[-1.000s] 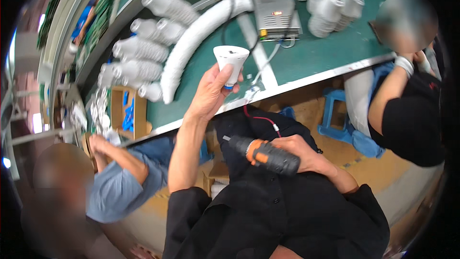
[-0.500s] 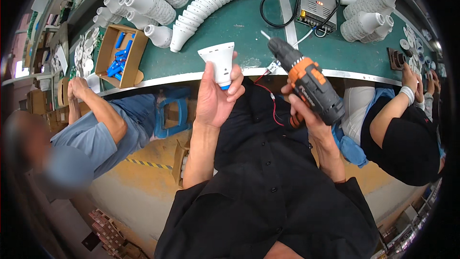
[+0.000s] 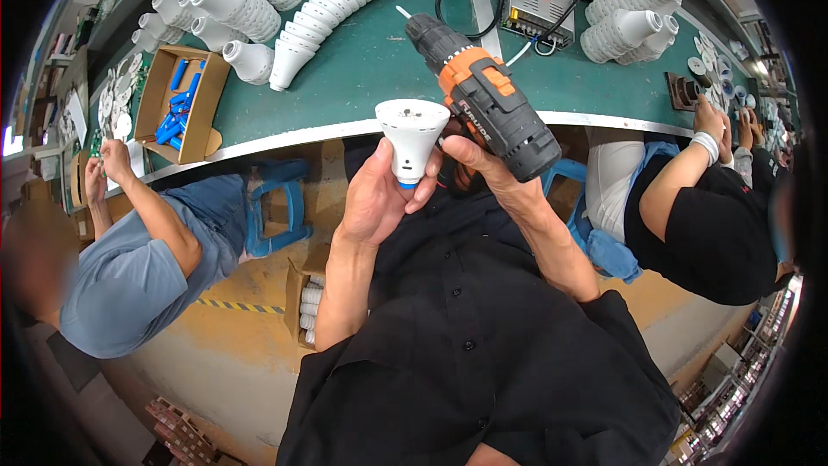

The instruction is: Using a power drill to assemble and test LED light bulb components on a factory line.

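Above the green bench (image 3: pixel 362 78), left hand (image 3: pixel 375 198) wrapped around a white lamp housing (image 3: pixel 411 138), right hand (image 3: pixel 487 174) gripping a cordless drill (image 3: pixel 487 103).

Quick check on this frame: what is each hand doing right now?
Left hand: closed around a white cone-shaped housing.
Right hand: closed on the grip of a black and orange cordless drill.

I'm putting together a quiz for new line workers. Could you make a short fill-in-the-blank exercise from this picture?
1. The left hand holds a white cone-shaped ____.
2. The right hand grips an orange and black cordless ____.
3. The cardboard box on the bench holds small parts coloured ____.
4. The bench top is coloured ____.

Missing words: housing; drill; blue; green
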`<state>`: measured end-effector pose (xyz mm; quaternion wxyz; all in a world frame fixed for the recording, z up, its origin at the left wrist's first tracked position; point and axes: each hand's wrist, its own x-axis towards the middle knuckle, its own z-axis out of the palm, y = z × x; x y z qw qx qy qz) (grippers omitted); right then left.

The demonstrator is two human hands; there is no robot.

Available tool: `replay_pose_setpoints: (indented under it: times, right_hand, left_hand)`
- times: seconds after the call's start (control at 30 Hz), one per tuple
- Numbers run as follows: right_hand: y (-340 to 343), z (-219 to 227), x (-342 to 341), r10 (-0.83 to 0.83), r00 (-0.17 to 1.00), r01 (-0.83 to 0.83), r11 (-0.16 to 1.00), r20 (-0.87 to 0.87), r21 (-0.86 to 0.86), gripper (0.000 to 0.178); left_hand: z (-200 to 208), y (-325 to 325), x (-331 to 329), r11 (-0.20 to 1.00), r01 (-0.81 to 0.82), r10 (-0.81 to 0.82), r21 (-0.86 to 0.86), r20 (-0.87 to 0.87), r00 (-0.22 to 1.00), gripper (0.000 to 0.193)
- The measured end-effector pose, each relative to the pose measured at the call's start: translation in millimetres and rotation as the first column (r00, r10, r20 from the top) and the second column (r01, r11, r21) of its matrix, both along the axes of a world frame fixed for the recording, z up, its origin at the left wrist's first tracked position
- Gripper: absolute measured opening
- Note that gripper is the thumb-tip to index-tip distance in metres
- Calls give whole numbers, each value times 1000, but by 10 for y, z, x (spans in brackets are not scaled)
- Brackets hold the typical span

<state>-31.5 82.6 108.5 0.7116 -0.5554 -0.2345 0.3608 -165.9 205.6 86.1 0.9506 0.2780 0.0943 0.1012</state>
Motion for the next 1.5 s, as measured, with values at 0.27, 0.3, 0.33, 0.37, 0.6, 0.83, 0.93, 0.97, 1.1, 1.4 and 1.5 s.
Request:
replay_pose_setpoints:
  times: [0.27,0.3,0.33,0.37,0.6,0.83,0.93,0.97,1.1,1.4,1.5]
  right_hand:
    - [-33,-55,7,62,995,-71,991,-80,-118,41]
    - [-51,-54,-5,102,990,-115,982,-97,-147,40]
    - [-49,-52,-40,76,996,-80,991,-38,-107,37]
    - [-62,-62,-51,73,997,-76,992,-38,-105,37]
    - [-53,-10,-87,102,994,-101,995,-38,24,34]
    - [-129,-308,-21,-15,944,39,997,328,-65,39]
    - [-176,-237,22,164,951,-99,965,262,-244,39]
    - [-169,-212,12,148,955,-88,969,258,-230,38]
    - [-127,-259,-1,44,899,-7,996,437,-87,33]
    - [-144,-96,23,62,966,-31,991,253,-127,27]
    - [-133,-64,3,23,987,-12,997,160,-71,26]
  left_hand:
    - [-63,-4,-111,971,77,-49,227,-129,990,60]
    - [-65,-15,-122,970,80,-51,229,-127,991,60]
    - [-73,-31,-133,961,71,-38,269,-125,991,59]
    - [-77,-48,-152,949,63,-25,308,-124,992,58]
    - [-137,-78,-207,928,46,-6,369,-108,994,55]
    - [-214,-136,-131,908,46,14,417,-140,990,41]
    - [-253,-152,-149,892,-4,61,452,-112,992,33]
    - [-252,-141,-138,889,4,42,459,-89,995,32]
    - [-176,-169,-114,882,-44,77,470,-51,996,31]
    - [-113,-160,-47,876,13,37,482,-94,995,40]
    - [-92,-163,-52,848,9,55,530,-104,993,41]
